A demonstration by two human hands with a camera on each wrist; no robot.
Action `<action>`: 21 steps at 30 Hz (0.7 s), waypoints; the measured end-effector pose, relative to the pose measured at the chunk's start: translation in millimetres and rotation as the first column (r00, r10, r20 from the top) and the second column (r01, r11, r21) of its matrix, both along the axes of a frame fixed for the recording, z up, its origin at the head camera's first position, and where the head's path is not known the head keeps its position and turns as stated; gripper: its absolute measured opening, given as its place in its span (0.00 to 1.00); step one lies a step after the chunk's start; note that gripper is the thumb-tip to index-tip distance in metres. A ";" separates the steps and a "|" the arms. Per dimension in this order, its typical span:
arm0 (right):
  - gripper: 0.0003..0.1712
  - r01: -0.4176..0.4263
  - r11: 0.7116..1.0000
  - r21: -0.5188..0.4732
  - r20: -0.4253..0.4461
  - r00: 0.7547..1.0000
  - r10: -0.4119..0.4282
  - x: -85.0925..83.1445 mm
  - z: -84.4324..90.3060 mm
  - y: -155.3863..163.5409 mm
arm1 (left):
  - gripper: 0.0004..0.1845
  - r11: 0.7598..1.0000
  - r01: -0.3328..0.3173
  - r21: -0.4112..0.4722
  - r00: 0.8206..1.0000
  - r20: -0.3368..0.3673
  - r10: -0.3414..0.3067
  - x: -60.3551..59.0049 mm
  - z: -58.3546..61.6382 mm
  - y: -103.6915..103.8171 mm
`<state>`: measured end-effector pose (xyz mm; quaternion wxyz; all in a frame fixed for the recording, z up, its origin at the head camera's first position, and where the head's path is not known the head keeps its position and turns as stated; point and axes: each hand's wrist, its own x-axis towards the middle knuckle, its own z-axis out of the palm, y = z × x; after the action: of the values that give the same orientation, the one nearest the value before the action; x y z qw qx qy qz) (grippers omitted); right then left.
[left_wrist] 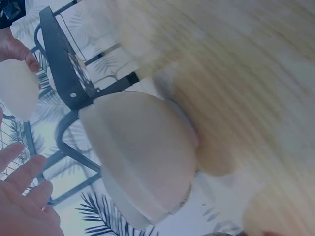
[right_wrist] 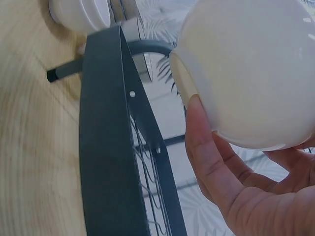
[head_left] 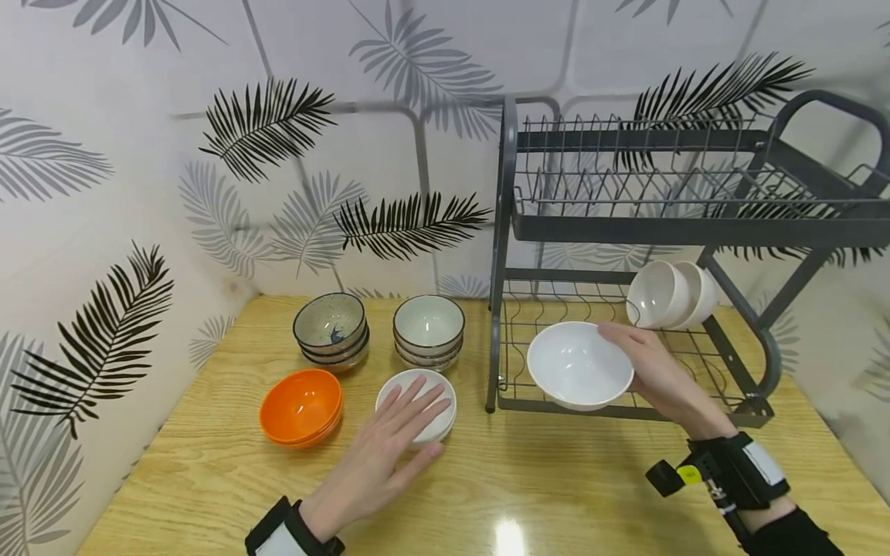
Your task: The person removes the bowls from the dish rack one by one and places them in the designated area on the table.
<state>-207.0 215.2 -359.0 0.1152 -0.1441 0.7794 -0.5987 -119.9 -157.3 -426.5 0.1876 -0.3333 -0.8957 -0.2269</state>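
A white bowl (head_left: 579, 367) is held by its right side in my right hand (head_left: 653, 371), in front of the rack's lower shelf. In the right wrist view the thumb and fingers grip the bowl (right_wrist: 256, 73) near its foot. My left hand (head_left: 382, 455), fingers straight, is over a small stack of white bowls (head_left: 439, 421), partly covering it in the head view. The left wrist view shows this stack (left_wrist: 142, 152) beside the fingers, apart from them. Two white bowls (head_left: 657, 296) stand tilted on edge at the right of the lower shelf.
The dark two-tier dish rack (head_left: 681, 229) stands at the right on the wooden table (head_left: 501, 479). Orange bowls (head_left: 301, 407), stacked, are left of the white stack. Behind them stand speckled bowls (head_left: 329, 323) and pale dark-rimmed bowls (head_left: 429, 323). A patterned wall (head_left: 389, 77) rises behind.
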 end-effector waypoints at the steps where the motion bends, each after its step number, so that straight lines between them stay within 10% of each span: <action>1: 0.37 0.001 1.000 -0.001 0.008 1.000 -0.001 1.4 -0.5 -1.7 | 0.28 1.000 0.012 0.001 1.000 -0.007 -0.012 0.4 1.0 1.1; 21: 0.35 -0.130 0.989 -0.073 0.106 0.985 0.137 28.0 -12.1 -35.9 | 0.29 0.986 0.139 -0.097 0.964 -0.214 -0.157 13.8 30.0 29.6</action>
<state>-179.0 179.3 -371.1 0.1934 -0.1664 0.7403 -0.6219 -106.2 -127.7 -396.5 0.2548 -0.4297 -0.8504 -0.1651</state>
